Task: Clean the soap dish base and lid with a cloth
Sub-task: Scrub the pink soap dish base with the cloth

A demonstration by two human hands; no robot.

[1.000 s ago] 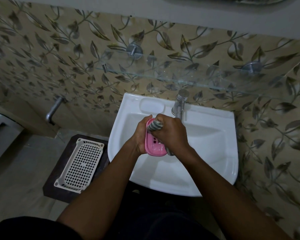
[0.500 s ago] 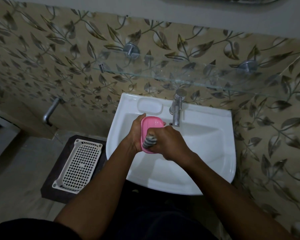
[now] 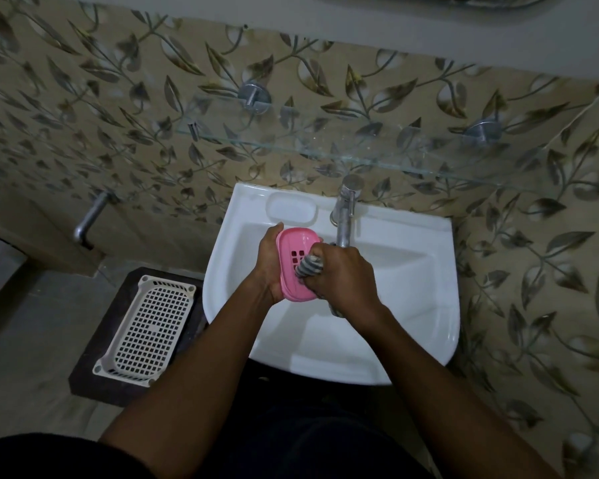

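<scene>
Left hand (image 3: 268, 267) holds unlabelled pink soap dish (image 3: 295, 262), right hand (image 3: 343, 274) cloth (image 3: 310, 267)

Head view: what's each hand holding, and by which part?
Left hand grips the pink soap dish piece around one long edge; right hand holds the bunched cloth, pressed against the slotted face.

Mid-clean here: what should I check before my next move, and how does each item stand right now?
1. Left hand grips the pink soap dish piece: ok.
2. Right hand holds the striped cloth: ok.
3. Cloth pressed on the piece's slotted face: ok.
4. Work held over the sink: ok.
5. Piece wiped clean: cannot tell, too dim.
6. Other dish part within sight: not ok, none visible.
</scene>
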